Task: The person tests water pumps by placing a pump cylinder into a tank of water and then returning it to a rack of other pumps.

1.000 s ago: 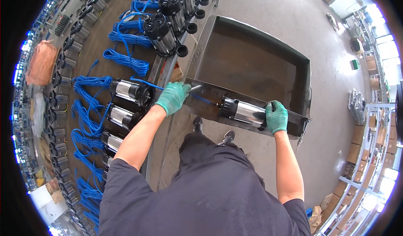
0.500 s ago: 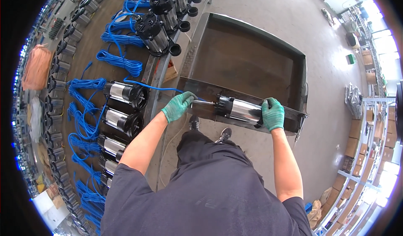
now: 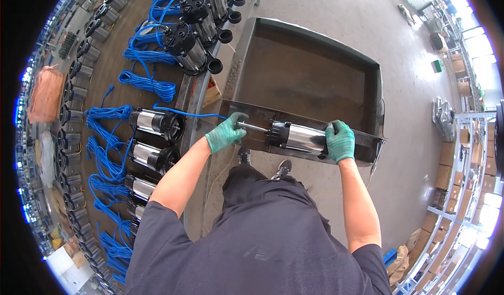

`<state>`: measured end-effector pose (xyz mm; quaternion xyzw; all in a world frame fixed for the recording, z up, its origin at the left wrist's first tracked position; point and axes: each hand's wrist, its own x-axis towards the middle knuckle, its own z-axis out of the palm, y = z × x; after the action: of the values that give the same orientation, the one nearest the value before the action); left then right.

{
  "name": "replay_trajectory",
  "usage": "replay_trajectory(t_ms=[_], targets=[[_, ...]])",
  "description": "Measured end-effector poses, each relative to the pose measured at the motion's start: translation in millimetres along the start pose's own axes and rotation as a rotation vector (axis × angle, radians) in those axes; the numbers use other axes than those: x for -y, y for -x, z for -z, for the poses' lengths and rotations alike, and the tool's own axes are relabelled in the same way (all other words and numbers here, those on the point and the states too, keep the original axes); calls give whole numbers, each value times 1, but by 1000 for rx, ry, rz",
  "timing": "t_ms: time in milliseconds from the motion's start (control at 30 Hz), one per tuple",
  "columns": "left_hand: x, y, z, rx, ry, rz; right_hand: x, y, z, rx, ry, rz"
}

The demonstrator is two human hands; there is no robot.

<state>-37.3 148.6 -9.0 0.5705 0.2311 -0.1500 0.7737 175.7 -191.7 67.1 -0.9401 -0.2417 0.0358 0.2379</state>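
Note:
A steel pump [image 3: 302,138] with a black end lies on its side across a dark metal ledge [image 3: 362,144]. My right hand [image 3: 340,139], in a green glove, is wrapped round its right end. My left hand [image 3: 227,132], gloved the same, is closed on a slim metal rod-shaped tool [image 3: 254,127]. The rod reaches right to the pump's black end; its exact tip is hard to make out. A blue cable [image 3: 191,113] runs from the bench up to my left hand, where the glove hides it.
A shallow rectangular metal tank [image 3: 379,93] stands beyond the ledge. On the bench [image 3: 113,45] at left are several lying pumps [image 3: 149,120], upright pumps [image 3: 185,49] and coiled blue cables [image 3: 147,85]. Shelves with cardboard boxes [image 3: 445,161] line the right side.
My left hand has turned and shifted slightly, and more of the metal rod shows between it and the pump. My right hand stays on the pump, and the view has moved a little.

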Motion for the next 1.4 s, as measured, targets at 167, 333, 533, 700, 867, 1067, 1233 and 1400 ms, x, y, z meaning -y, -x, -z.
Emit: replay_trajectory(t_ms=[167,333,533,700,867,1067,1233,1400], targets=[[14,-9,8,-123,-581,-134,7,-1,2,11,-11,-1],[-21,15,-22,-31,52,-88,-5,1,-1,-7,15,5],[-4,9,1,33,-1,-161,3,0,1,9,23,5],[-13,-10,-6,-154,-1155,24,2,0,1,5,25,3],[5,1,-2,-47,-15,-46,3,1,2,-23,4,11],[13,-8,-6,-261,-711,-215,6,-1,3,14,35,27],[1,4,-9,-54,173,-15,0,-1,2,7,35,19],[-7,0,0,45,293,48,2,-1,2,4,22,19]])
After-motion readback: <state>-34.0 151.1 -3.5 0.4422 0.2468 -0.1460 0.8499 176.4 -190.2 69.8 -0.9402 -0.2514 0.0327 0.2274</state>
